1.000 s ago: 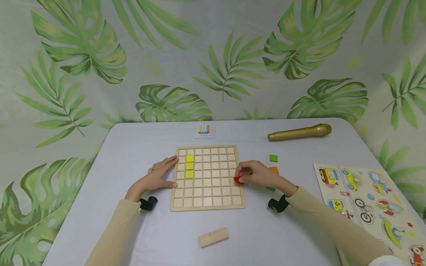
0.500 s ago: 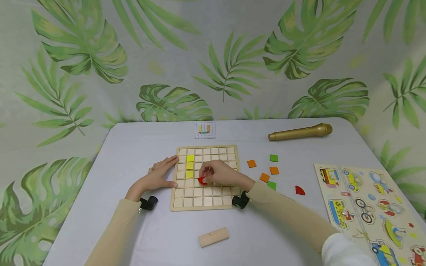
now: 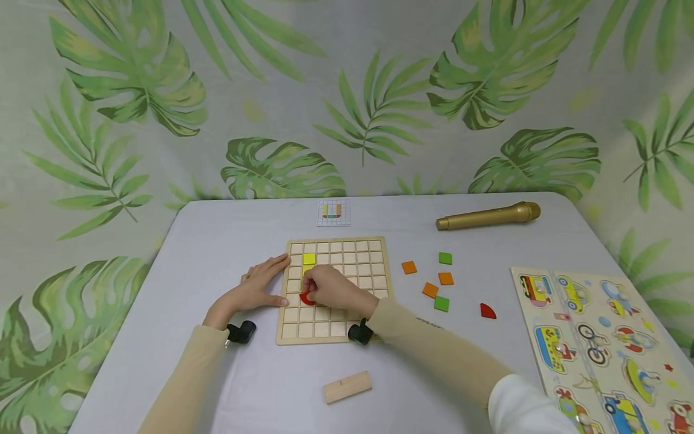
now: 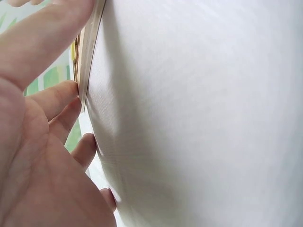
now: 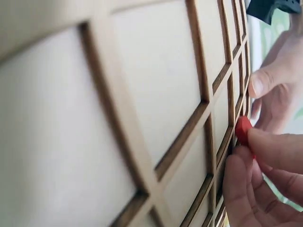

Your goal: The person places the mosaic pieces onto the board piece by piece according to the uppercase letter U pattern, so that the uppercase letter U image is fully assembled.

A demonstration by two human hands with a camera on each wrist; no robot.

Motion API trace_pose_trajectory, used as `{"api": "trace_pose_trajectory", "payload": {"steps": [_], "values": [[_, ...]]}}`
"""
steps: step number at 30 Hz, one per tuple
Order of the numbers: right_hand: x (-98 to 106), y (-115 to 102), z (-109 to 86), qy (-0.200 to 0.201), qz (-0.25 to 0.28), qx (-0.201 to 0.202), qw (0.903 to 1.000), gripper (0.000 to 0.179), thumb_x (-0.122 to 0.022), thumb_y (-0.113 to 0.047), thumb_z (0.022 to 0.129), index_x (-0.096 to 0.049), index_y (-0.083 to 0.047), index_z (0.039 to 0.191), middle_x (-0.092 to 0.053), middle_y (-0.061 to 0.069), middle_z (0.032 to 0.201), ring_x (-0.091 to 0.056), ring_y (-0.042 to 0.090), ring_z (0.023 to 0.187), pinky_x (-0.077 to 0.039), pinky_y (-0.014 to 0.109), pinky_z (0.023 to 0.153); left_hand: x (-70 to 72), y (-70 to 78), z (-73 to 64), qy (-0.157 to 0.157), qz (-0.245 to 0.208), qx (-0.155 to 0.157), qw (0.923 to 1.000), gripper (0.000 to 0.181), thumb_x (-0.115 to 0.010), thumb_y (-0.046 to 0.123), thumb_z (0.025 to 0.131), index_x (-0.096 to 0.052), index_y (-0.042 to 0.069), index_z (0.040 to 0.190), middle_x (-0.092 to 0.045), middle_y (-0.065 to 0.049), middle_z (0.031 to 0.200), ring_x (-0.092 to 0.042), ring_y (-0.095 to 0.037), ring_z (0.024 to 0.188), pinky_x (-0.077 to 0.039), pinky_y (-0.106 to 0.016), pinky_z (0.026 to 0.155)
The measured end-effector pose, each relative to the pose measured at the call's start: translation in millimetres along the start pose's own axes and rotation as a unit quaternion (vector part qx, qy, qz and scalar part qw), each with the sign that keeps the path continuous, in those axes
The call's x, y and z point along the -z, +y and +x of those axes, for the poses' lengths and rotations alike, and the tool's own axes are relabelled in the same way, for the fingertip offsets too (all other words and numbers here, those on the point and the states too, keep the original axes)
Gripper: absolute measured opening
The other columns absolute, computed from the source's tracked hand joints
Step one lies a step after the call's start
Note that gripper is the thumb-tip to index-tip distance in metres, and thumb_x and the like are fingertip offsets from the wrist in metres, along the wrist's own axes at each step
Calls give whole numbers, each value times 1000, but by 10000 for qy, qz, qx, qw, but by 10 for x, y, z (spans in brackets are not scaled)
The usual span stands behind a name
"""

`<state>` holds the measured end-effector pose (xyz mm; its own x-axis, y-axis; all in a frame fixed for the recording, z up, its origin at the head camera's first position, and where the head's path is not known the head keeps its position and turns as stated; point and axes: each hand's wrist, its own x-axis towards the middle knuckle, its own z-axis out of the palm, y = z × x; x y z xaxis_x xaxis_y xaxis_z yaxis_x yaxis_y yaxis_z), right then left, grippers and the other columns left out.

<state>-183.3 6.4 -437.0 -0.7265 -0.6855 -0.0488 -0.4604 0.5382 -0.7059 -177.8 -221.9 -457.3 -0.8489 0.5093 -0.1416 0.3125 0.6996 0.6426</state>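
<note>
My right hand (image 3: 332,289) pinches a red quarter-circle tile (image 3: 306,299) between thumb and fingertips, low over the wooden grid board (image 3: 322,329). It sits in the second column from the left, just below the yellow square tiles (image 3: 309,258); my hand hides part of that yellow column. In the right wrist view the red tile (image 5: 243,130) shows at the fingertips, close against the grid's ridges. My left hand (image 3: 253,292) lies beside the board with its fingers spread, thumb and fingertips touching the left rim. The left wrist view shows fingertips at the board's edge (image 4: 84,71).
Loose orange tiles (image 3: 409,267), green tiles (image 3: 441,303) and another red quarter-circle (image 3: 488,311) lie right of the board. Behind it is a pattern card (image 3: 334,213). A gold microphone (image 3: 488,216), a wooden block (image 3: 347,387) and a picture puzzle (image 3: 602,337) also lie around.
My right hand has carried the red quarter-circle tile leftward from the board's right edge to the second column, below the yellow tiles. My left hand has stayed at the left rim.
</note>
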Motion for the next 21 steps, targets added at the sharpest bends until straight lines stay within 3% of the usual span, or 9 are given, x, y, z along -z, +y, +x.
{"api": "trace_pose_trajectory", "payload": {"steps": [5, 10, 16, 21], "values": [[-8, -76, 2, 17, -510, -278, 9983, 5, -68, -1, 85, -66, -3, 82, -55, -2, 69, -48, 9, 63, -40, 19, 58, 3, 5, -5, 11, 12, -9, 10000, 93, -75, 37, 82, -22, 5, 152, -14, -13, 158, -5, -42, 141, -2, -68, 102], [-5, -79, -26, 73, -711, -205, 9972, 5, -68, 0, 84, -66, -3, 81, -54, -2, 71, -48, 10, 64, -41, 19, 58, 4, 7, 0, 4, 58, 14, 10000, 93, -75, 37, 82, -22, 5, 152, -14, -13, 158, -5, -42, 141, -3, -68, 102], [66, 48, -82, 74, 113, -84, 9999, 4, -68, -1, 85, -66, -3, 83, -58, -2, 73, -51, 9, 65, -43, 20, 61, 1, 6, 4, 38, 61, -30, 10000, 93, -75, 36, 82, -23, 5, 152, -14, -13, 158, -6, -43, 141, -3, -69, 102], [233, 215, -234, 80, 806, -118, 9966, 3, -68, -5, 88, -65, -4, 88, -60, -2, 78, -54, 10, 70, -46, 23, 66, -4, 5, 7, 33, 75, -7, 10000, 93, -75, 36, 82, -23, 4, 152, -14, -14, 158, -6, -43, 141, -3, -68, 102]]}}
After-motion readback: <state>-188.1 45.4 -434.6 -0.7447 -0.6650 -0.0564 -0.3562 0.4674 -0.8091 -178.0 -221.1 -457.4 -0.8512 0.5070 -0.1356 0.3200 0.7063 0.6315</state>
